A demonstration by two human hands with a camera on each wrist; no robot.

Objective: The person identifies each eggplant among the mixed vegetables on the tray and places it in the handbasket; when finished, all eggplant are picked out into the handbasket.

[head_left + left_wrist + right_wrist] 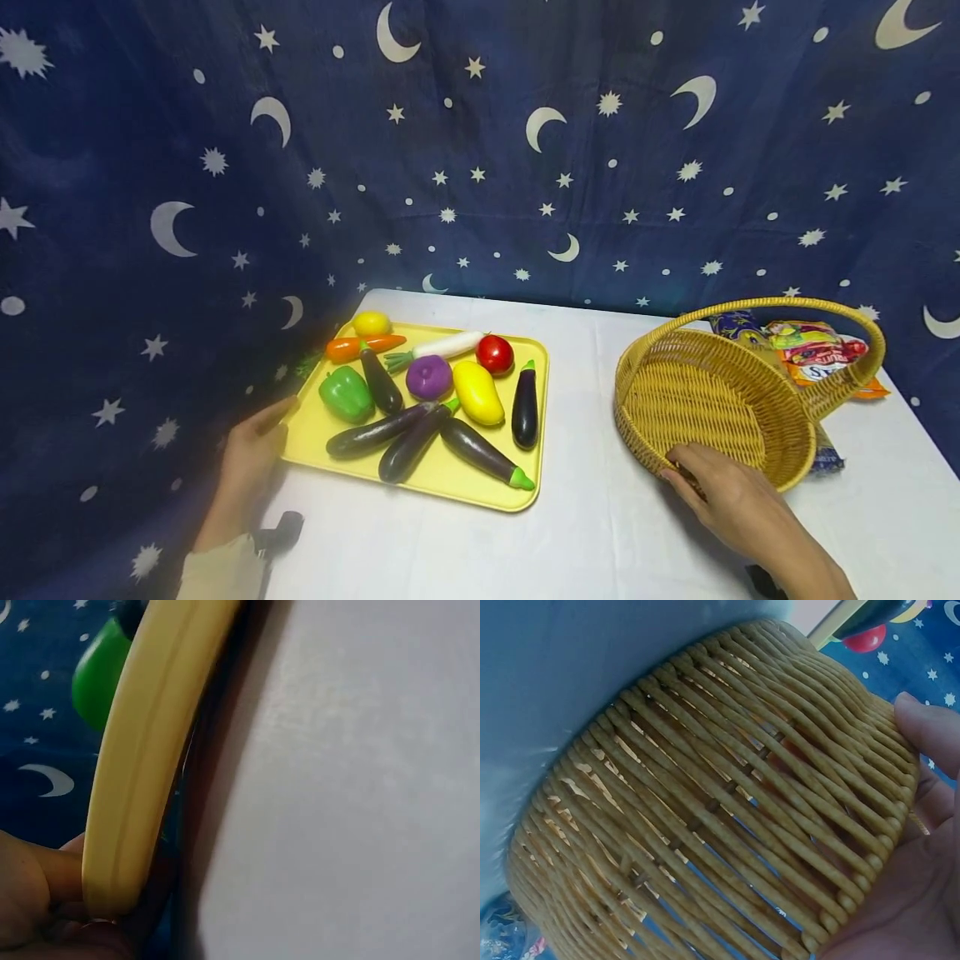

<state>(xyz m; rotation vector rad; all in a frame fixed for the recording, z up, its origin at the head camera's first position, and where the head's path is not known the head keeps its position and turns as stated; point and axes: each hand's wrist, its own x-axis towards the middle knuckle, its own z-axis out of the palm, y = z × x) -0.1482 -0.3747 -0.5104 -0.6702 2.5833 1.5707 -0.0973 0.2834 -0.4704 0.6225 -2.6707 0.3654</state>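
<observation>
My left hand [253,446] grips the left edge of a yellow tray [480,497]; the left wrist view shows thumb and fingers around the tray's corner. On the tray lie several eggplants [480,450], a green bell pepper [347,394], a carrot [365,346], a lemon [372,323], a white radish [448,345], a tomato [495,355], a mango [477,393] and a round purple vegetable [429,377]. To the right, my right hand [738,500] holds the near rim of a wicker basket [693,400], fingers inside and thumb outside.
Behind and right of the basket lie colourful snack packages [817,350], partly hidden by it. A white cloth [581,500] covers the table. A dark blue curtain [480,108] with moons and stars hangs behind and at the left.
</observation>
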